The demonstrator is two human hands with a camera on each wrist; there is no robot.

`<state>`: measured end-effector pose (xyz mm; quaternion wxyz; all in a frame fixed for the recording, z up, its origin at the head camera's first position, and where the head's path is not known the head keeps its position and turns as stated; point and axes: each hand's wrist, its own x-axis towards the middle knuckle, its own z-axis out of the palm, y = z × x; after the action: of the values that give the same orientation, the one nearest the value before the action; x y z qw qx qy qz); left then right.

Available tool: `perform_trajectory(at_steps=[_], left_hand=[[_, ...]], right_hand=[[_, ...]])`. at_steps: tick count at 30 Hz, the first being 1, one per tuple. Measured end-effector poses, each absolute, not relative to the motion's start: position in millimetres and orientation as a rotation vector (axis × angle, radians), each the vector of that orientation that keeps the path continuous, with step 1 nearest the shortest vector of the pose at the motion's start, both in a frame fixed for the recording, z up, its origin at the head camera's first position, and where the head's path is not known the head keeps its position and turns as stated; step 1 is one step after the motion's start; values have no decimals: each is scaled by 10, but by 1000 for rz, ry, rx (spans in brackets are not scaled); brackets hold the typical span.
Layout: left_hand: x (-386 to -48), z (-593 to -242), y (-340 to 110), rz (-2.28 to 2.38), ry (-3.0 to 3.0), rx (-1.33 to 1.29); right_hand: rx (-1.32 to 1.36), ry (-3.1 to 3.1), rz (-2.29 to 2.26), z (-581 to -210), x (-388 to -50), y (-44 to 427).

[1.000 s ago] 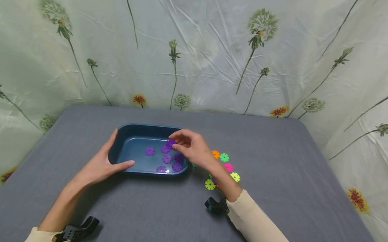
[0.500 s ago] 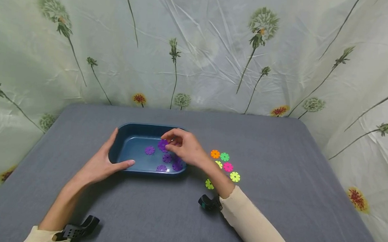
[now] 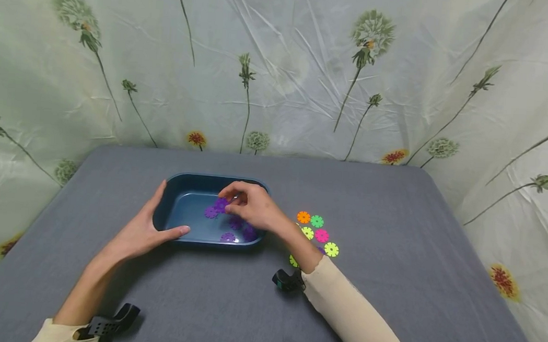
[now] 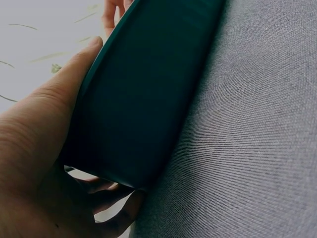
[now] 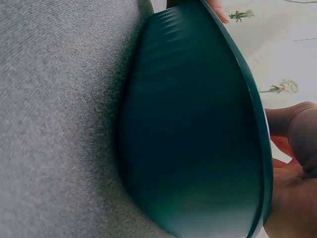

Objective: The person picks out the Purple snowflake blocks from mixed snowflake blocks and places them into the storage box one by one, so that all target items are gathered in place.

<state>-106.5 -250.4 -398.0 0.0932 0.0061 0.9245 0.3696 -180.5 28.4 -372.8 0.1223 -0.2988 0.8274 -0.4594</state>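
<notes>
A dark blue plastic tub (image 3: 189, 242) stands on the grey cloth, with several purple notched plastic discs (image 3: 228, 238) lying inside. My left hand (image 3: 142, 233) grips the tub's left end, thumb over the front rim. In the left wrist view the thumb (image 4: 74, 69) lies along the rim and the fingers reach round the end wall. Over the tub's inside, my right hand (image 3: 253, 204) pinches a purple disc (image 3: 221, 205) between thumb and fingers, close above another purple disc (image 3: 210, 212). From the right wrist, the tub's wall (image 5: 193, 119) hides whatever my right fingertips (image 5: 282, 119) hold.
Right of the tub, a loose group of notched discs lies on the cloth: an orange disc (image 3: 303, 217), a green disc (image 3: 317, 221), a pink disc (image 3: 321, 235) and yellow ones (image 3: 331, 249). My right forearm partly covers them. A flowered curtain (image 3: 298, 78) hangs behind the table.
My right hand has moved left across the tub with the purple disc, from near its right end toward the middle. My left hand and the tub have stayed in place.
</notes>
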Motion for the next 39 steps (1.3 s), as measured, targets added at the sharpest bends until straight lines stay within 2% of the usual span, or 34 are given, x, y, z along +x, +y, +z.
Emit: perform_trajectory(at_steps=[16, 39], left_hand=[[-1072, -3988, -2498, 1092, 2757, 13], [-1057, -3985, -2489, 1095, 2755, -9]], right_hand=[[-875, 2375, -1269, -3771, -1907, 200], [-848, 2386, -1368, -3753, -1832, 343]])
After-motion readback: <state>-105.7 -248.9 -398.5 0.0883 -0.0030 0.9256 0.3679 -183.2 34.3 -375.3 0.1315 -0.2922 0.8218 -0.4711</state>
